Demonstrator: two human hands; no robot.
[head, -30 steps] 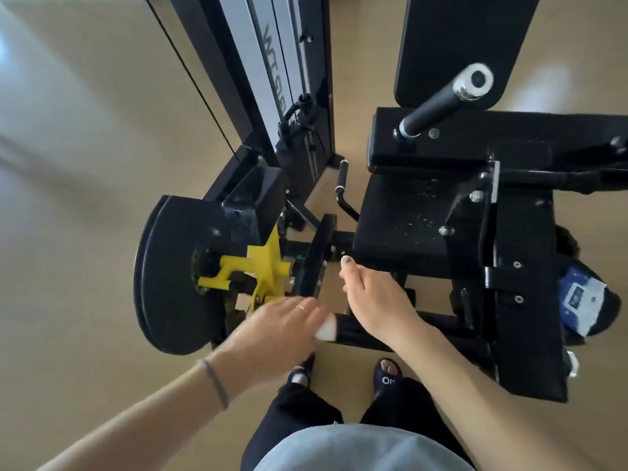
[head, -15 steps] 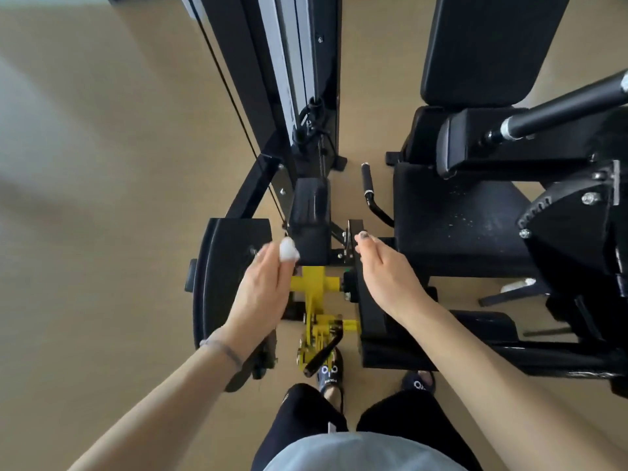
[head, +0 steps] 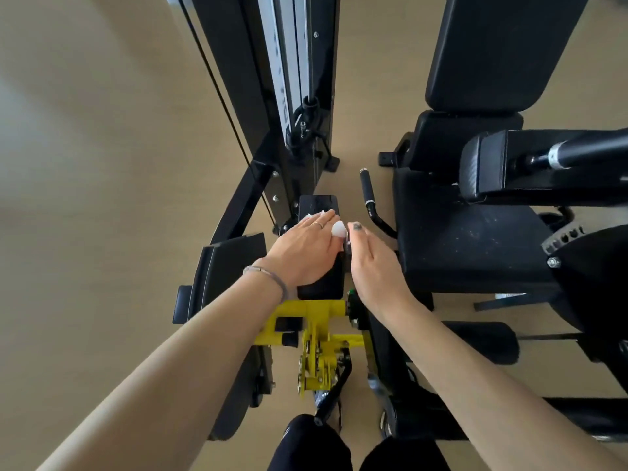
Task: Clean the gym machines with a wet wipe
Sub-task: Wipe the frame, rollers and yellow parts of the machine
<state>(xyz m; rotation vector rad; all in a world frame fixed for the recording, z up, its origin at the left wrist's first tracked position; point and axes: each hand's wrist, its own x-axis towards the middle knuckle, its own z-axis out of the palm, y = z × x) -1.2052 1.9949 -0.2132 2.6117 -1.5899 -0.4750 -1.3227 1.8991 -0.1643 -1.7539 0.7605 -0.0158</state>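
Note:
A black gym machine fills the view, with a small black pad at its middle above a yellow adjuster. My left hand lies palm down on this pad and holds a white wet wipe against it; bits of the wipe show at my fingertips. My right hand is right beside it, thumb on the pad's right edge and fingers curled down over that side, out of sight.
The weight stack tower and its cable rise behind the pad. To the right stand the black seat, backrest, a padded arm and a side handle. A black plate sits left. Tan floor surrounds everything.
My left hand moved right and forward with the wipe, from the pad's left corner onto its top. My right hand stayed at the pad's right edge. The view shifted closer.

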